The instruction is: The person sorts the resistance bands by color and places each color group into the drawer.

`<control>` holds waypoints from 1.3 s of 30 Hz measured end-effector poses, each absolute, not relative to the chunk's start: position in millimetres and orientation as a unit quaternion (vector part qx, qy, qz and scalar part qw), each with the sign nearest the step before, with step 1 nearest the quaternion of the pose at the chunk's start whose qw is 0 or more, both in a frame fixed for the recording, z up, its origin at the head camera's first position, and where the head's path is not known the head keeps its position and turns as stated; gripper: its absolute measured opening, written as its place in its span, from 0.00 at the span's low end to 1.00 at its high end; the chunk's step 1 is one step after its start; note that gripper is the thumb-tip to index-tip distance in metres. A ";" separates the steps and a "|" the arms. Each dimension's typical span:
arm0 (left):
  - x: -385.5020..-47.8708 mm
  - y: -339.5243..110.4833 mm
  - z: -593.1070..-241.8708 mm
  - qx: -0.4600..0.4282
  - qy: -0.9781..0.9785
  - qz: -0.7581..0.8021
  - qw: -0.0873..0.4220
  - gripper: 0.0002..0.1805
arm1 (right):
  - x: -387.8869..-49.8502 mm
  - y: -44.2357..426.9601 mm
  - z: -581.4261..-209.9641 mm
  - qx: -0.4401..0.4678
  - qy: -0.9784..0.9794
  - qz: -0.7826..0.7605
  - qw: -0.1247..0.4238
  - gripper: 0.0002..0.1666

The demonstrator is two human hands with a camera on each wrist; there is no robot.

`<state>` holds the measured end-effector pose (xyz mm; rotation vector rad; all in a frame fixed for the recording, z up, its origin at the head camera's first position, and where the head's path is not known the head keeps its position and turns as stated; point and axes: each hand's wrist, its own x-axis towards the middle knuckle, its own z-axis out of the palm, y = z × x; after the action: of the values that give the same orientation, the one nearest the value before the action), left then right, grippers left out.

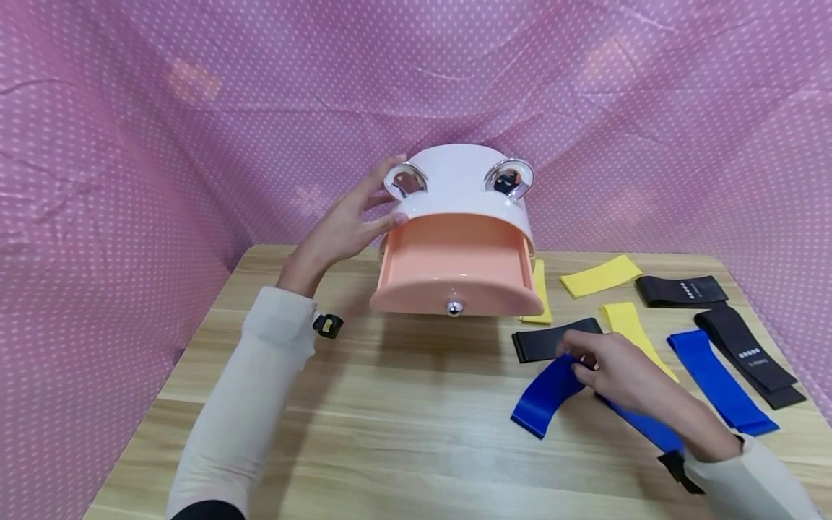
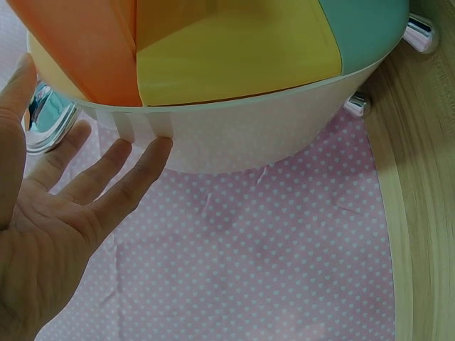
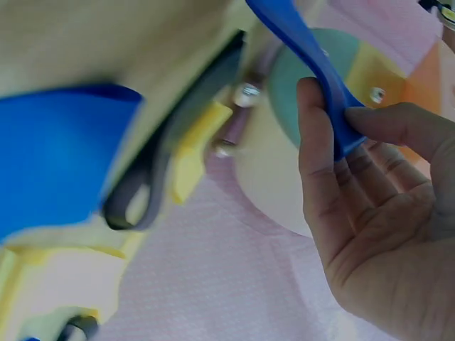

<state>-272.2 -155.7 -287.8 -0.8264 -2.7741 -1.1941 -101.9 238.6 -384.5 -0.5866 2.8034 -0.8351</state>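
A white rounded drawer box (image 1: 458, 180) with two chrome-rimmed rings on top stands at the back middle of the table. Its orange drawer (image 1: 455, 263), with a round silver knob, is pulled out toward me. My left hand (image 1: 344, 220) rests on the box's left side, thumb at the front edge. In the left wrist view its extended fingers touch the white wall below a yellow drawer (image 2: 234, 53). In front of the box's right side, my right hand (image 1: 627, 372) pinches a blue resistance loop band (image 1: 546, 397) between thumb and index finger; its free end hangs down.
Flat loop bands lie on the wooden table (image 1: 403, 448) at the right: blue (image 1: 721, 383), black (image 1: 682, 292) and yellow (image 1: 601, 276). A black band (image 1: 546, 342) lies just behind the held one. Another blue band (image 1: 650, 430) is partly hidden under my right wrist. Pink dotted cloth (image 1: 455, 87) surrounds the table.
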 end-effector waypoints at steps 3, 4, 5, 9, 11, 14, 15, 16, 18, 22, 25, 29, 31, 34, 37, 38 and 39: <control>-272.7 -155.5 -288.1 -0.265 -0.885 -0.384 0.005 0.46 | -101.0 240.4 -371.7 -0.203 0.936 -0.281 0.064 0.17; -272.9 -155.5 -288.1 -0.266 -0.884 -0.385 0.005 0.46 | -100.8 240.9 -367.3 -0.207 0.936 -0.281 0.056 0.17; -273.0 -155.3 -288.0 -0.267 -0.883 -0.387 0.005 0.46 | -100.9 242.0 -363.2 -0.211 0.935 -0.282 0.047 0.18; -273.6 -154.7 -287.7 -0.265 -0.883 -0.387 0.006 0.46 | -102.6 246.5 -345.1 -0.220 0.937 -0.273 0.001 0.19; -273.8 -154.6 -287.6 -0.265 -0.882 -0.389 0.006 0.47 | -104.6 248.5 -334.6 -0.215 0.939 -0.266 -0.020 0.19; -273.7 -154.5 -287.5 -0.266 -0.881 -0.392 0.007 0.47 | -107.6 252.9 -318.3 -0.202 0.946 -0.249 -0.051 0.18; -273.7 -154.4 -287.4 -0.267 -0.880 -0.393 0.007 0.47 | -108.4 254.6 -313.1 -0.195 0.947 -0.249 -0.059 0.17; -273.6 -154.3 -287.3 -0.268 -0.879 -0.394 0.007 0.47 | -109.3 256.2 -308.0 -0.192 0.946 -0.252 -0.068 0.17; -273.4 -154.0 -287.6 -0.269 -0.879 -0.395 0.007 0.47 | -110.3 259.9 -298.1 -0.181 0.947 -0.255 -0.079 0.16; -273.0 -154.2 -287.9 -0.270 -0.878 -0.394 0.007 0.47 | -115.1 262.0 -279.3 -0.161 0.936 -0.303 -0.081 0.15; -272.3 -154.3 -287.4 -0.270 -0.879 -0.394 0.007 0.47 | -120.4 261.0 -264.3 -0.141 0.931 -0.327 -0.083 0.16; -271.2 -154.2 -286.6 -0.269 -0.880 -0.391 0.006 0.47 | -126.6 257.3 -242.8 -0.111 0.929 -0.340 -0.092 0.16; -270.9 -154.3 -286.8 -0.270 -0.881 -0.389 0.006 0.47 | -129.1 253.6 -233.1 -0.107 0.925 -0.352 -0.097 0.17; -271.0 -154.4 -287.3 -0.272 -0.881 -0.388 0.006 0.47 | -132.5 246.6 -220.5 -0.104 0.918 -0.367 -0.111 0.16; -270.3 -154.4 -287.0 -0.274 -0.880 -0.389 0.007 0.47 | -136.7 240.0 -211.8 -0.110 0.908 -0.385 -0.122 0.16; -270.2 -154.4 -286.9 -0.274 -0.880 -0.388 0.007 0.47 | -138.2 236.9 -209.1 -0.110 0.904 -0.396 -0.121 0.16; -270.0 -154.4 -286.7 -0.273 -0.881 -0.387 0.007 0.47 | -140.0 233.9 -206.6 -0.115 0.899 -0.406 -0.120 0.17</control>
<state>-270.0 -154.4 -286.7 -0.8546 -2.7535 -1.2107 -140.0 233.9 -206.6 -0.3911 3.0621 -1.3828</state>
